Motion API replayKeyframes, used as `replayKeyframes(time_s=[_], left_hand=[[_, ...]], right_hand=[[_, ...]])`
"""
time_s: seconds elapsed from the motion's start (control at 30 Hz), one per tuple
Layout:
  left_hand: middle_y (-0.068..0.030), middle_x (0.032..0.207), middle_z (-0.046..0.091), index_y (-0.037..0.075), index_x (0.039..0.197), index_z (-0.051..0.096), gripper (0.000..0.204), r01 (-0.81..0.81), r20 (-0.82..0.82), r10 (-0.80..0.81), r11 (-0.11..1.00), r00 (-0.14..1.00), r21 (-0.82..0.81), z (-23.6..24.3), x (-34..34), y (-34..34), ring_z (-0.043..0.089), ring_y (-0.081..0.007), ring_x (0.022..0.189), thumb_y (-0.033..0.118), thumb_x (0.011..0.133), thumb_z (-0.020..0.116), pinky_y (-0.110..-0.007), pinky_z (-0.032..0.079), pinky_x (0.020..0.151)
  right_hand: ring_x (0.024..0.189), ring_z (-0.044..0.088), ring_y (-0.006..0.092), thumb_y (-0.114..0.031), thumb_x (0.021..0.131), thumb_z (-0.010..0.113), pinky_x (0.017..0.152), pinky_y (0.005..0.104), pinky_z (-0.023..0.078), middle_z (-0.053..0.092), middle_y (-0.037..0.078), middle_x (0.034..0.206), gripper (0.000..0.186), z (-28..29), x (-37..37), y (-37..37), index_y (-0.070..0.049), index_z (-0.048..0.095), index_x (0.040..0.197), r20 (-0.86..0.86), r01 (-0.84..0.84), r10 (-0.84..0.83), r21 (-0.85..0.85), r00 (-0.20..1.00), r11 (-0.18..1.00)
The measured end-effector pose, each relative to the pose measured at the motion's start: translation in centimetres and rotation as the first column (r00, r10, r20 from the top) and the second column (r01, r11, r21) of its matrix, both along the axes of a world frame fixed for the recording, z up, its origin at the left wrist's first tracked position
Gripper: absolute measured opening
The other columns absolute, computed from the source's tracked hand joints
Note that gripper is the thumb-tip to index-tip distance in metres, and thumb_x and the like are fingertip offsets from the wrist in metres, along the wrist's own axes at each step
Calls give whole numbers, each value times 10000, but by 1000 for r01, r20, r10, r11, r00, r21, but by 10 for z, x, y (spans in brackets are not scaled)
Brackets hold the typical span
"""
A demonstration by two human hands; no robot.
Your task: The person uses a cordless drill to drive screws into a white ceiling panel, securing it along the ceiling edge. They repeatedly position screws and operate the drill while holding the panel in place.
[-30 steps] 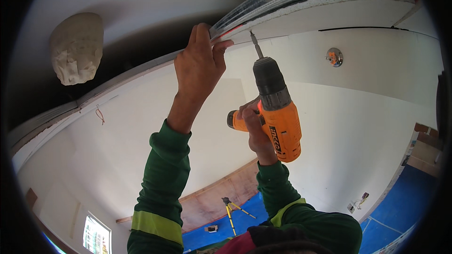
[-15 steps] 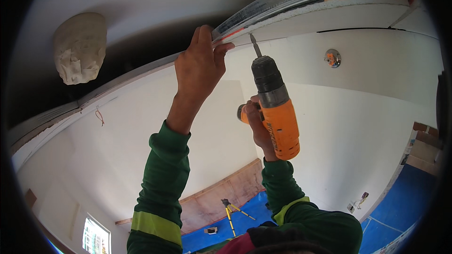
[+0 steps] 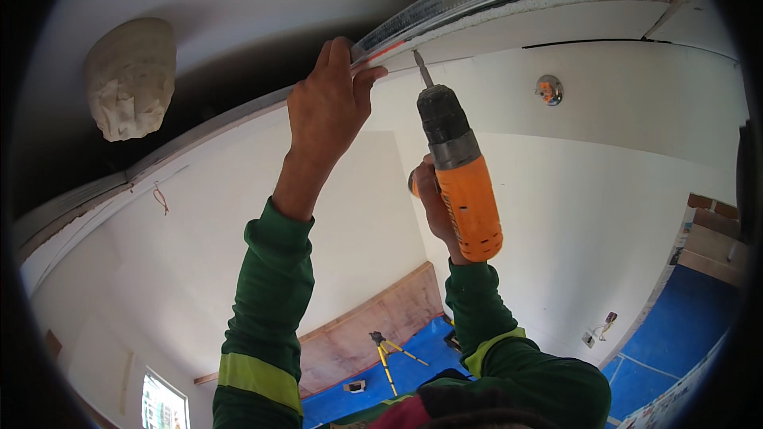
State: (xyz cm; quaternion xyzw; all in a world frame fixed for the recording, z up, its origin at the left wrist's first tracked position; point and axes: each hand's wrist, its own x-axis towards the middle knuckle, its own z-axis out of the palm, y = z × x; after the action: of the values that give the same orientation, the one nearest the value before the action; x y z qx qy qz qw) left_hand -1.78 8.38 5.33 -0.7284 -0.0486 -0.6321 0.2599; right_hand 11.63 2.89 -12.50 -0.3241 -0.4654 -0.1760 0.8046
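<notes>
"Beneath the white board [image 3: 560, 20], your right hand [image 3: 435, 205] wraps the orange drill [image 3: 461, 171]; your left hand [image 3: 326, 107] pinches the board's edge."

"Its heft?"

"Likely heavy, rigid; best held by the handle [image 3: 414, 183]."

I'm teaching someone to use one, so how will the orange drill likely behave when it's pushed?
The drill probably feels stiff, given its solid-looking case. It may feel heavy for its size, being thick and bulky behind the bit. That slim bit, aimed up at the white board, could slip sideways.
</notes>
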Motion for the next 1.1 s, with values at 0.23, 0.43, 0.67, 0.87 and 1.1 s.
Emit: replayKeyframes(time_s=[0.23,0.43,0.67,0.87,1.1], left_hand=[[-174,897,701,11,1049,566,444,-19,-45,17,999,999,-42,2,-3,-2,722,-388,707,407,987,756,-443,563,600],[-131,853,685,38,1017,555,496,39,-129,-32,998,991,50,8,-20,-23,656,-318,610,459,929,802,-407,537,562],[-162,783,689,23,1060,610,407,59,-188,-60,998,980,-8,18,-18,-39,645,-311,624,368,960,799,-394,511,621],[-177,849,704,18,1021,585,353,122,-110,-116,991,987,47,11,-9,-36,671,-340,659,311,982,779,-408,529,647],[-160,848,689,29,979,537,328,148,-99,-143,988,985,47,10,-6,-34,680,-377,688,240,961,787,-439,529,613]], right_hand=[[796,686,166,17,982,658,818,390,587,619,28,921,162,-2,-32,-10,-67,592,1103,99,-600,592,168,800,782],[837,701,154,-53,1003,672,815,353,581,667,29,947,117,1,-26,-4,-59,613,1104,82,-439,431,158,899,885],[834,698,140,-105,1010,687,809,334,565,693,19,893,45,2,-23,-3,-76,662,1034,91,-377,368,117,925,919],[800,681,132,-126,1022,671,773,324,551,688,11,858,64,8,-31,3,-84,651,977,126,-406,388,195,913,893],[700,617,125,-198,1019,665,657,344,503,658,-2,760,185,8,-24,-8,-92,646,869,77,-206,204,21,976,978]])
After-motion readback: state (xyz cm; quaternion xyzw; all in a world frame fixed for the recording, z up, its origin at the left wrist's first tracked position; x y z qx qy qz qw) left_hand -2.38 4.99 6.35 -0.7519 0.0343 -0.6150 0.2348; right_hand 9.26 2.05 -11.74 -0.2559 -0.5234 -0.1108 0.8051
